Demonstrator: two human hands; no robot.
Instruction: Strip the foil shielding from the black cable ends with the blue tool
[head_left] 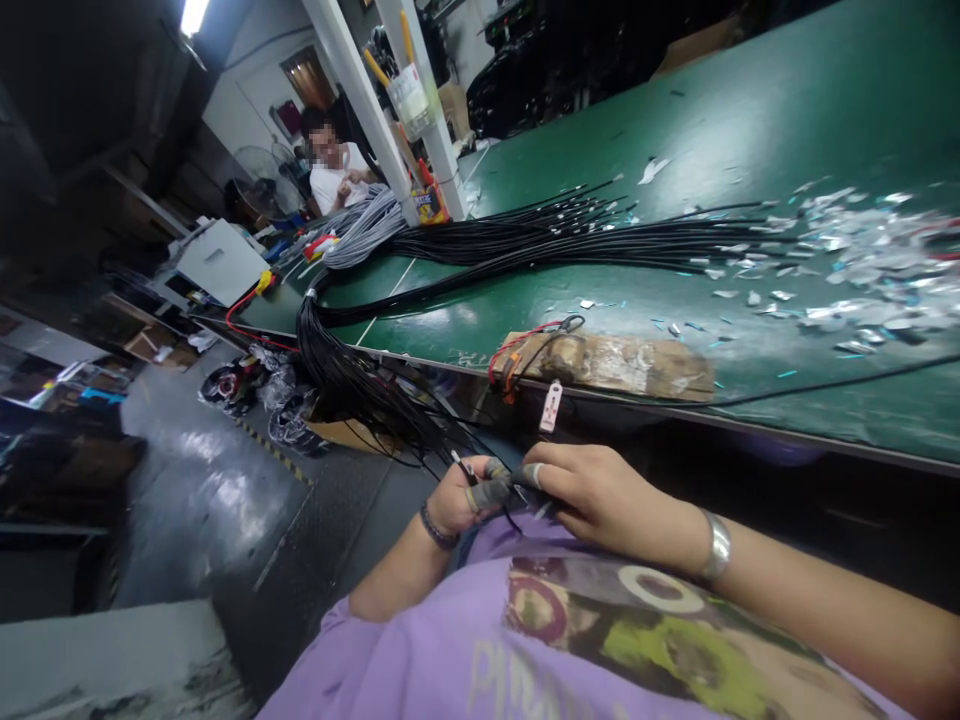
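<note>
My left hand is closed around thin black wire ends just below the bench edge, a dark bracelet on its wrist. My right hand pinches the same wires from the right, with a taped fingertip and a silver bangle on the wrist. A thick bundle of black cables lies across the green bench and droops over its front edge toward my hands. A brown taped block with red and black leads sits at the bench edge. A small white tag hangs below it.
Scattered shiny foil scraps cover the right of the bench. A grey cable bundle lies at the far end by white posts. Another person in a white shirt sits behind. Bags and clutter lie on the wet floor at left.
</note>
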